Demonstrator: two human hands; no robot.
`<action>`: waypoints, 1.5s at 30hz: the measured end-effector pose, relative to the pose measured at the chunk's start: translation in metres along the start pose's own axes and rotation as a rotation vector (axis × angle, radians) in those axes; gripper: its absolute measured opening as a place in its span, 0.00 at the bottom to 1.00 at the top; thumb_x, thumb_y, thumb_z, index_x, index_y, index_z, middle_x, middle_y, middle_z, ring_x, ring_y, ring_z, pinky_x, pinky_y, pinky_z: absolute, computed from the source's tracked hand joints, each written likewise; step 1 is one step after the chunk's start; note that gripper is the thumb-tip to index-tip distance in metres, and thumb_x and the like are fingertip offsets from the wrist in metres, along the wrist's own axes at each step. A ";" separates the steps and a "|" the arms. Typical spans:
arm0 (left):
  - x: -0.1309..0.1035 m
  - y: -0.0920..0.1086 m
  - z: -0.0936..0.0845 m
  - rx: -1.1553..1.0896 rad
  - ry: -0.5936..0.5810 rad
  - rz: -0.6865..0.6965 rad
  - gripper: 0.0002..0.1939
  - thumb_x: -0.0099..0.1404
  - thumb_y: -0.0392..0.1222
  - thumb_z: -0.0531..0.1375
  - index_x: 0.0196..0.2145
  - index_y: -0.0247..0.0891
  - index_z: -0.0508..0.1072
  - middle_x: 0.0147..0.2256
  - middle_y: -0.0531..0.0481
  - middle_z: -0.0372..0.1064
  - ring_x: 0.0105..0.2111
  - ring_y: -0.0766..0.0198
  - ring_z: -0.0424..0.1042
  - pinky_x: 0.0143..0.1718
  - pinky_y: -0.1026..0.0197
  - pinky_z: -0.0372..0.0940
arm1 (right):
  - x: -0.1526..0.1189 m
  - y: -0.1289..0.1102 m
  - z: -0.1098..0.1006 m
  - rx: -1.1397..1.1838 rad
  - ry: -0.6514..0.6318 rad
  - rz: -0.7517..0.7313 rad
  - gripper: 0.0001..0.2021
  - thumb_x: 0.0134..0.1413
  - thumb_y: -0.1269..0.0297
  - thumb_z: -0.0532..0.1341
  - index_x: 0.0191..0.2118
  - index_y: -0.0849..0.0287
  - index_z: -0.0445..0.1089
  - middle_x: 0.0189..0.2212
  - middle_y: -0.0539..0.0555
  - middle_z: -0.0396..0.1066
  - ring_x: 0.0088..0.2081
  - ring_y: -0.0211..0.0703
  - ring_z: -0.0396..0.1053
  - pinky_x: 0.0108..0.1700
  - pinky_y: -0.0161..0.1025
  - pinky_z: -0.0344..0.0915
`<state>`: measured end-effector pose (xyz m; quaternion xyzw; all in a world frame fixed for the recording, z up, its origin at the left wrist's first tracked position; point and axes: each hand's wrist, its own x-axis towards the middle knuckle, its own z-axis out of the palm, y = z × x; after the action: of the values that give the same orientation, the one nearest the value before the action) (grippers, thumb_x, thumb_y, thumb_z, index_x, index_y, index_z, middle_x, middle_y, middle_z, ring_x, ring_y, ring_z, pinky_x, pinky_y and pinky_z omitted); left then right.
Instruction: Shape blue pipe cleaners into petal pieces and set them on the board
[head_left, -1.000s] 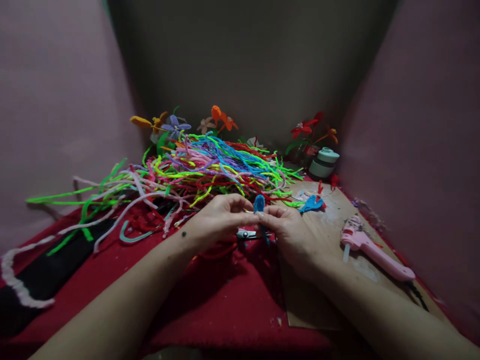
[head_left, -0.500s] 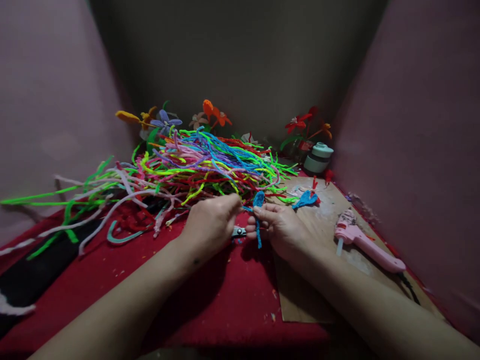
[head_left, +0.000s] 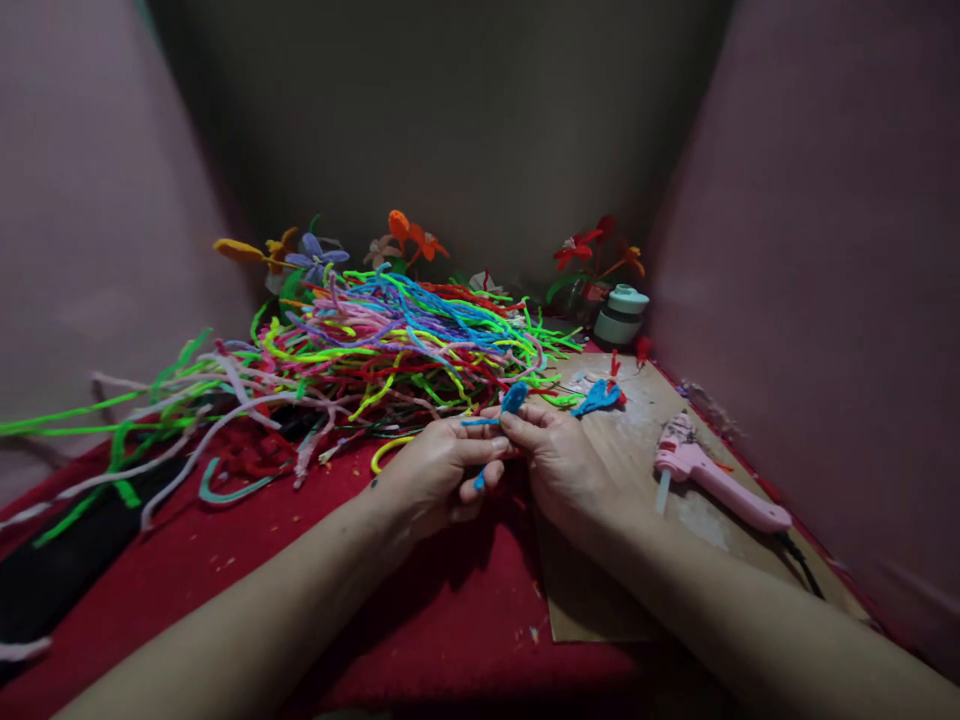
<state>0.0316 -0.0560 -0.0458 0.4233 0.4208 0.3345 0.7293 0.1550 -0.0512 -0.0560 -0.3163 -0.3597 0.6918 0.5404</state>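
Observation:
Between the fingertips of both hands is a blue pipe-cleaner piece (head_left: 514, 398), with a loop standing up and one thin end pointing left. My right hand (head_left: 562, 455) pinches it just below the loop. My left hand (head_left: 442, 465) is closed on its lower part, and a blue end shows between the fingers. Another blue looped piece (head_left: 598, 397) lies on the brown board (head_left: 600, 605), to the right of my hands. Behind them is a large heap of coloured pipe cleaners (head_left: 420, 330).
A pink glue gun (head_left: 720, 485) rests on the board at the right. Pipe-cleaner flowers (head_left: 315, 255) and a pale green-lidded jar (head_left: 621, 315) stand at the back. A black item (head_left: 90, 540) lies at the left on the red cloth (head_left: 247, 560).
My left hand has turned and come against my right hand, closing on the blue piece's lower part. The small metal tool under my hands no longer shows. The whole view has shifted slightly.

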 end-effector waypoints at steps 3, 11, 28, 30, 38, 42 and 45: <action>-0.001 0.000 0.000 0.159 -0.013 0.003 0.09 0.54 0.45 0.59 0.26 0.36 0.66 0.15 0.58 0.61 0.08 0.77 0.49 0.09 0.71 0.41 | 0.000 -0.005 -0.002 -0.120 0.062 -0.042 0.12 0.37 0.63 0.66 0.21 0.62 0.63 0.16 0.45 0.61 0.17 0.31 0.58 0.21 0.31 0.54; -0.015 0.035 -0.030 0.462 0.280 0.264 0.13 0.51 0.45 0.62 0.33 0.35 0.71 0.23 0.54 0.67 0.16 0.75 0.60 0.16 0.72 0.51 | 0.001 -0.013 -0.005 -0.284 0.082 -0.084 0.09 0.42 0.61 0.64 0.23 0.63 0.67 0.20 0.48 0.66 0.20 0.31 0.59 0.23 0.31 0.54; -0.010 0.024 -0.019 0.416 0.155 0.334 0.10 0.51 0.42 0.63 0.32 0.34 0.74 0.29 0.51 0.71 0.29 0.66 0.68 0.33 0.64 0.62 | -0.007 -0.010 0.004 -0.243 -0.043 0.123 0.04 0.34 0.67 0.62 0.19 0.63 0.69 0.17 0.50 0.68 0.19 0.32 0.61 0.23 0.32 0.56; -0.009 0.022 -0.020 0.403 0.107 0.304 0.09 0.52 0.42 0.62 0.31 0.35 0.73 0.28 0.52 0.71 0.28 0.66 0.68 0.33 0.64 0.62 | -0.008 -0.009 0.003 -0.261 -0.055 0.110 0.04 0.36 0.68 0.61 0.19 0.63 0.69 0.17 0.49 0.67 0.19 0.33 0.61 0.24 0.32 0.55; -0.006 0.019 -0.017 0.470 0.185 0.345 0.07 0.53 0.42 0.61 0.27 0.34 0.71 0.25 0.54 0.67 0.25 0.69 0.64 0.29 0.66 0.60 | -0.010 -0.008 0.005 -0.384 -0.002 0.003 0.02 0.40 0.70 0.59 0.24 0.63 0.68 0.18 0.48 0.67 0.20 0.33 0.62 0.24 0.32 0.57; -0.006 0.017 -0.011 0.547 0.238 0.405 0.06 0.55 0.41 0.58 0.26 0.35 0.69 0.23 0.56 0.63 0.24 0.71 0.61 0.26 0.68 0.58 | -0.008 -0.008 0.005 -0.495 0.060 -0.085 0.02 0.42 0.71 0.58 0.24 0.62 0.67 0.19 0.49 0.67 0.21 0.33 0.63 0.25 0.32 0.57; -0.003 0.012 -0.010 0.679 0.278 0.480 0.06 0.57 0.41 0.55 0.25 0.36 0.66 0.23 0.56 0.60 0.25 0.70 0.60 0.26 0.68 0.57 | -0.007 -0.007 0.003 -0.576 0.072 -0.115 0.04 0.43 0.71 0.57 0.22 0.62 0.67 0.17 0.47 0.64 0.20 0.32 0.60 0.24 0.32 0.55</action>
<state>0.0195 -0.0502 -0.0374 0.6756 0.4909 0.3910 0.3870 0.1574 -0.0571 -0.0480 -0.4602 -0.5392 0.5177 0.4790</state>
